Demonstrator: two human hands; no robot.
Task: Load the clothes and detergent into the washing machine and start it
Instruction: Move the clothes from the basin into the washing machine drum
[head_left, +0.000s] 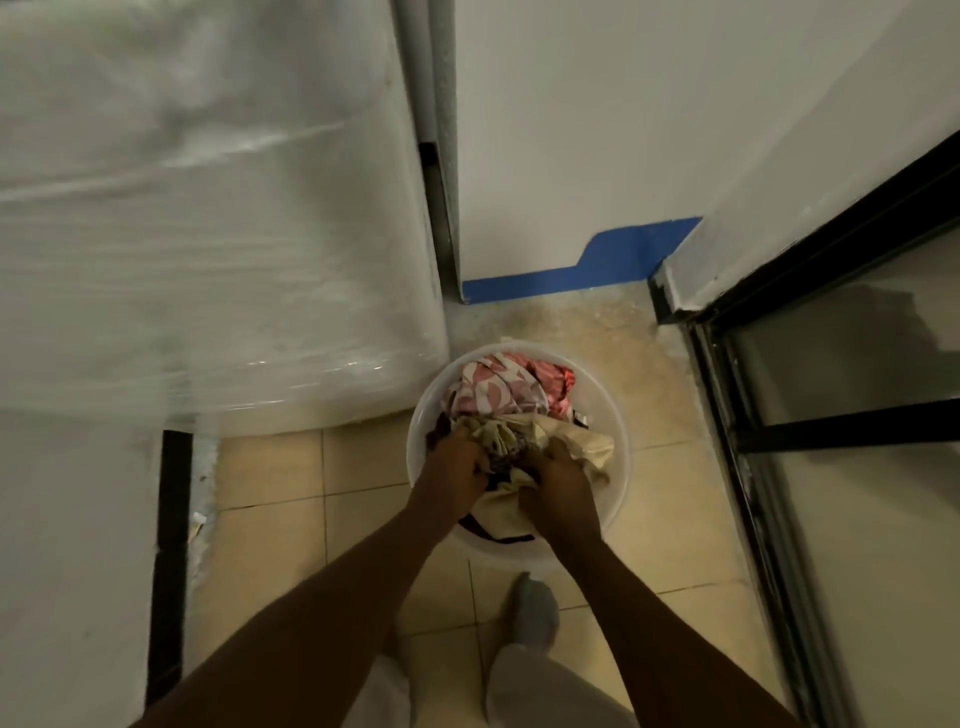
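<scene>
Your left hand (457, 462) and right hand (553, 480) were side by side, both pushed down into the clothes (511, 415), fingers curled tight around bunched cream and patterned cloth. The clothes lay heaped in a round white basin (621, 441) on the tiled floor (291, 478), and more of them, pink and white and red, sat just beyond your knuckles. Left of your left hand stood a big white appliance wrapped in clear plastic film (208, 234). Right of your right hand ran a black-framed glass door (831, 415). Behind your wrists, your socked foot (535, 610) rested near the basin.
</scene>
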